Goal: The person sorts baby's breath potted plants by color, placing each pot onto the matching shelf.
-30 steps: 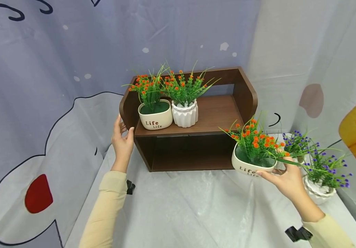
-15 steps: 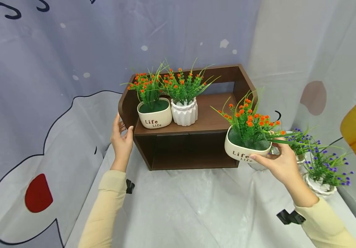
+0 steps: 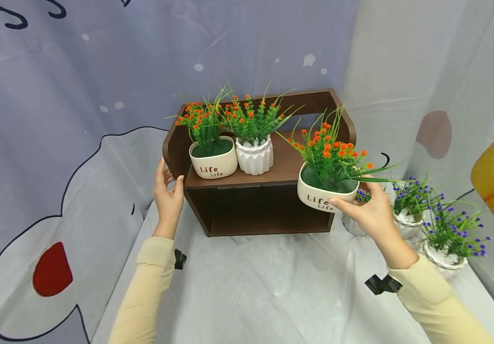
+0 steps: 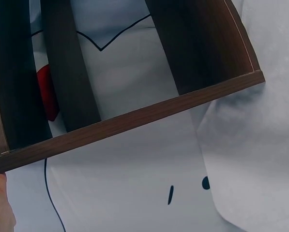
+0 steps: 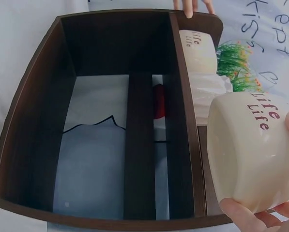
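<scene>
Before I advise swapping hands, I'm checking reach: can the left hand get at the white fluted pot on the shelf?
Probably not directly: between the left hand and the white fluted pot stand the side panel and the shelved cream pot.

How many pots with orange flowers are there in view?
3: a cream pot at the left on the upper shelf, a white fluted pot beside it, and a second cream pot in the right hand. If another is hidden behind them, I cannot tell.
</scene>
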The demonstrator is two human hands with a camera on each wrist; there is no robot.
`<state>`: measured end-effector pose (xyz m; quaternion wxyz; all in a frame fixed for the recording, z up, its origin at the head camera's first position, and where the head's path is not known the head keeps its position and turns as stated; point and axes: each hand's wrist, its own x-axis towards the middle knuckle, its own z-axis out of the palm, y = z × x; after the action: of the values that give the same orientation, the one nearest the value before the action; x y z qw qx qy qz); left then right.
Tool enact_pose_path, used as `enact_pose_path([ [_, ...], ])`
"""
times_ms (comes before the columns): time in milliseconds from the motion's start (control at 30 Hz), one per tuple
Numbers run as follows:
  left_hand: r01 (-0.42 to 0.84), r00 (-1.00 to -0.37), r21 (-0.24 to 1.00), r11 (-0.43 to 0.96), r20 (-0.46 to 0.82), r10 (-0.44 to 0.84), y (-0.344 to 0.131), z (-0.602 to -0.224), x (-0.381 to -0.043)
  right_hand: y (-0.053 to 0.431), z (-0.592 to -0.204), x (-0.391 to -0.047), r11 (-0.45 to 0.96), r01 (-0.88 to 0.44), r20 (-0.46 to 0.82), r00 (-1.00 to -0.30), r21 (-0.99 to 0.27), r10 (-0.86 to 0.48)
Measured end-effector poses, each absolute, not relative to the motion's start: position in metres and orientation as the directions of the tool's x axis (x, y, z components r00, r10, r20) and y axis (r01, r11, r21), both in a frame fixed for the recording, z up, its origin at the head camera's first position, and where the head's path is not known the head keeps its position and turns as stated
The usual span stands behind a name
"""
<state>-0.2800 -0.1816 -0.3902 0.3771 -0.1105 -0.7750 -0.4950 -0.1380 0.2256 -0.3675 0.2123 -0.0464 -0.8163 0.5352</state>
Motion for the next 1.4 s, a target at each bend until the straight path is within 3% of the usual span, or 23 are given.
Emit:
enact_pose_path([
  [933,0.55,-0.675,0.668,0.502,0.709,-0.204,-0.181,-0.391,-0.281,0.202,-0.37,-0.192,0.447,-0.292,0.432,-0.866,-0.845,0.252],
  [1400,0.548,-0.674,0.675,0.495,0.706,-0.217,-0.179,-0.389,-0.279,0.203,-0.364,-0.205,0.446,-0.239,0.378,-0.89,-0.862,0.254],
])
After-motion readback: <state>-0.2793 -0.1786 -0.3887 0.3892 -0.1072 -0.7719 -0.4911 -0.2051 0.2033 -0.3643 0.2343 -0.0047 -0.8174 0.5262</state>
